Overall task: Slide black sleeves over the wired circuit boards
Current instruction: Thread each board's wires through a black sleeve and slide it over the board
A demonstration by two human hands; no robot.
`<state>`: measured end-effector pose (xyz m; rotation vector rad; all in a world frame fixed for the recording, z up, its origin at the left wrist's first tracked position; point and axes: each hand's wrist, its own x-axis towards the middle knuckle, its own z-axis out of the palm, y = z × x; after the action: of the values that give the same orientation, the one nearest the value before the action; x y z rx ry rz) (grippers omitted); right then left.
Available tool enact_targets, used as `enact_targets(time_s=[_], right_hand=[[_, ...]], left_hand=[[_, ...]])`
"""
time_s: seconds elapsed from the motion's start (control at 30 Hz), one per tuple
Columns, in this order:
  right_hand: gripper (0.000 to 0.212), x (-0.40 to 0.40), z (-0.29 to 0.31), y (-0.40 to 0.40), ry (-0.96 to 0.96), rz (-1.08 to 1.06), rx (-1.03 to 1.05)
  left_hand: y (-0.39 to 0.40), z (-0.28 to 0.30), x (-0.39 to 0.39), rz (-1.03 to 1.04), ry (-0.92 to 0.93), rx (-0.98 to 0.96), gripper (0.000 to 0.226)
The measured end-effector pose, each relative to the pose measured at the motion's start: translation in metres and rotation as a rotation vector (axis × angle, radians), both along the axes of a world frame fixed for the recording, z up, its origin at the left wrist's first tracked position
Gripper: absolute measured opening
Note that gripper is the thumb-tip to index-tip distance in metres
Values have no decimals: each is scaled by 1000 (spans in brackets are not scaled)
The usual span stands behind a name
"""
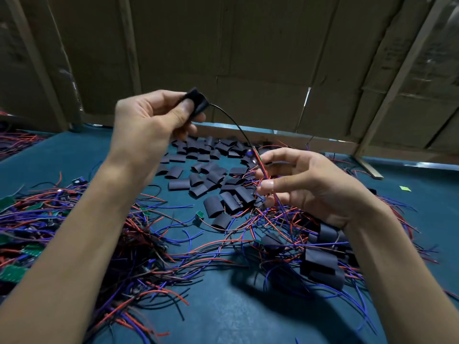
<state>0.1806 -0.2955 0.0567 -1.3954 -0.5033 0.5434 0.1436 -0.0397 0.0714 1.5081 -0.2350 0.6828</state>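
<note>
My left hand (151,117) is raised above the table and pinches a black sleeve (197,101) between thumb and fingers. A thin black wire (233,122) comes out of the sleeve and arcs down to my right hand (305,182). There my thumb and fingers pinch a bundle of red, blue and black wires (263,170). A small board tip with a green edge (254,153) shows just above those fingers. Loose black sleeves (213,180) lie in a heap on the teal table (223,306) under both hands.
Wired green boards with red and blue leads (37,232) pile at the left. Sleeved boards (320,264) lie tangled in wires at the right, below my right wrist. Cardboard walls (248,58) with wooden battens close off the back of the table.
</note>
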Motion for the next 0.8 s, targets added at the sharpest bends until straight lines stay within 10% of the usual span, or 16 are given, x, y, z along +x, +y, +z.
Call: enact_targets(time_s=[0.43, 0.8], right_hand=[[6, -1, -6, 11, -440, -327, -277], [25, 0, 11, -21, -20, 56, 111]], left_hand=[[29, 5, -4, 242, 6, 328, 12], [27, 4, -8, 151, -49, 639, 21]])
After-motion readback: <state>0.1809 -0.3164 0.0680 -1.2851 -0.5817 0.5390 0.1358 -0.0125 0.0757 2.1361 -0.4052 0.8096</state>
